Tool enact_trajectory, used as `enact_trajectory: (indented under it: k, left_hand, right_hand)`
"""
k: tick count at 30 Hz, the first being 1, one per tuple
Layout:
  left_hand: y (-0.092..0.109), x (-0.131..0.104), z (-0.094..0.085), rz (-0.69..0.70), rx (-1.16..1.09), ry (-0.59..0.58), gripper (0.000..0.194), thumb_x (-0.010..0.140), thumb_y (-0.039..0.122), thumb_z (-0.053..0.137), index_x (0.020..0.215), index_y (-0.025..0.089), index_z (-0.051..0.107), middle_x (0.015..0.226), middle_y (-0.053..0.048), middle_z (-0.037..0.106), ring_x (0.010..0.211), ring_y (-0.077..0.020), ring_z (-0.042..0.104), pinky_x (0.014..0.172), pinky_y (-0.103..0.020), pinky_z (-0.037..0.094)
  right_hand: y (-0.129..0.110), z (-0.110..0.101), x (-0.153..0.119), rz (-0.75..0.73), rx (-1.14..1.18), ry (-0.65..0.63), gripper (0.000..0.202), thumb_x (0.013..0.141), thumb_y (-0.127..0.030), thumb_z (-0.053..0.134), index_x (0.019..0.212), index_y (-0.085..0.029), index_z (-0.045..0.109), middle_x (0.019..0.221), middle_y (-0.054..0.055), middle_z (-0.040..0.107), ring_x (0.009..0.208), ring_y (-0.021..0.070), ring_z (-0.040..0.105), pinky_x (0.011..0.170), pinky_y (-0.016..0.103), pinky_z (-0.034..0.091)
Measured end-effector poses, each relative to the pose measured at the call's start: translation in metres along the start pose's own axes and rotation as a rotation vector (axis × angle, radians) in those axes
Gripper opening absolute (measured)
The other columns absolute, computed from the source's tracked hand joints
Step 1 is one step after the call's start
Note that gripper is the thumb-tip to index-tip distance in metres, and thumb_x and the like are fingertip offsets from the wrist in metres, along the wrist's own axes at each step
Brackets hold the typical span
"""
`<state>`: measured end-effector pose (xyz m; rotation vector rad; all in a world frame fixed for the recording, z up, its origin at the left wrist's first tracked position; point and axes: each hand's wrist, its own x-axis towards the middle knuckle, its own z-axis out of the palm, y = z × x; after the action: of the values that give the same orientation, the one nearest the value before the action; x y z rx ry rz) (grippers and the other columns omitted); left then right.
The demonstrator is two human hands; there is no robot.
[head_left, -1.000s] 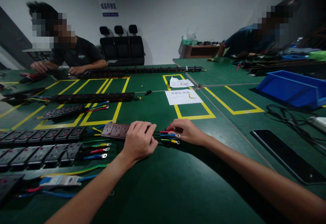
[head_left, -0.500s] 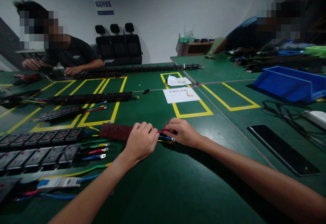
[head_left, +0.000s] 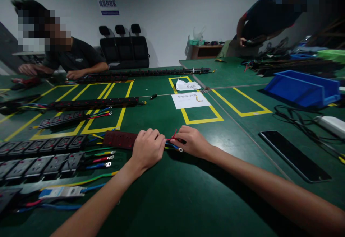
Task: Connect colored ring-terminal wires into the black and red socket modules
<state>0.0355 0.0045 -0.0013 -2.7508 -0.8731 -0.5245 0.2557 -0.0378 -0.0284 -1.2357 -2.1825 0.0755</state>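
Observation:
A dark red socket strip (head_left: 118,139) lies near the middle of the green table. My left hand (head_left: 149,147) is closed round its right end. From there, red, blue and yellow-green wires run out to the right. My right hand (head_left: 190,140) pinches the red wire (head_left: 174,135), with its fingertips close together. Just below those fingertips, a ring terminal (head_left: 180,149) ends the blue wire. Left of the strip lie black socket modules (head_left: 40,146) and grey ones (head_left: 44,165), with lugged wires at their right ends.
A black phone (head_left: 293,156), a cable and a blue bin (head_left: 304,88) are on the right. White paper (head_left: 188,101) lies beyond my hands. Long black strips (head_left: 94,103) cross the left side. One person sits at the far left; another stands at the far right.
The person at the far right has straightened up from leaning over the table. My hands keep their grips, and the whole view has shifted slightly.

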Motion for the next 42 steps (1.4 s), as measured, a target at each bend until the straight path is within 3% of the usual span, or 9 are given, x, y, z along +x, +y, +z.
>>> enact_trajectory:
  k: [6,19,28,33,42]
  left_hand:
    - [0.0,0.0,0.0,0.004,-0.009,-0.037,0.025,0.102,0.027,0.049,0.091,0.019,0.07,0.089,-0.008,0.065,0.084,-0.0242,0.055,0.071,-0.039,0.035]
    - [0.001,0.002,-0.002,0.01,0.022,-0.08,0.029,0.103,0.03,0.046,0.089,0.019,0.069,0.09,-0.008,0.064,0.086,-0.0243,0.055,0.071,-0.04,0.033]
    - [0.003,-0.002,0.001,0.0,-0.016,-0.079,0.027,0.103,0.032,0.048,0.091,0.019,0.069,0.091,-0.008,0.065,0.088,-0.0237,0.055,0.072,-0.04,0.034]
    - [0.004,-0.002,0.002,-0.004,-0.024,-0.081,0.028,0.103,0.032,0.049,0.091,0.019,0.07,0.09,-0.008,0.065,0.087,-0.0239,0.055,0.072,-0.04,0.035]
    - [0.003,-0.001,0.002,-0.024,-0.039,-0.076,0.032,0.104,0.037,0.047,0.092,0.019,0.07,0.091,-0.008,0.066,0.088,-0.024,0.056,0.074,-0.039,0.037]
  right_hand:
    - [-0.001,-0.004,0.004,0.015,-0.027,-0.083,0.028,0.101,-0.033,0.059,0.082,-0.019,0.073,0.08,0.007,0.067,0.078,0.0193,0.056,0.067,0.031,0.04]
    - [-0.001,0.004,-0.002,-0.142,-0.181,0.084,0.036,0.105,-0.029,0.051,0.081,-0.016,0.073,0.072,0.006,0.063,0.069,0.0176,0.051,0.064,0.032,0.039]
    - [0.001,-0.007,-0.004,-0.119,-0.069,-0.079,0.028,0.103,-0.028,0.054,0.085,-0.017,0.072,0.078,0.007,0.066,0.076,0.0195,0.056,0.065,0.032,0.043]
    - [0.005,0.0,-0.004,-0.127,0.039,0.005,0.028,0.103,-0.027,0.054,0.086,-0.016,0.074,0.074,0.006,0.064,0.071,0.0174,0.056,0.063,0.03,0.043]
    - [0.008,0.002,-0.004,-0.141,-0.027,0.033,0.029,0.105,-0.028,0.051,0.094,-0.017,0.076,0.077,0.008,0.066,0.072,0.0188,0.055,0.063,0.032,0.043]
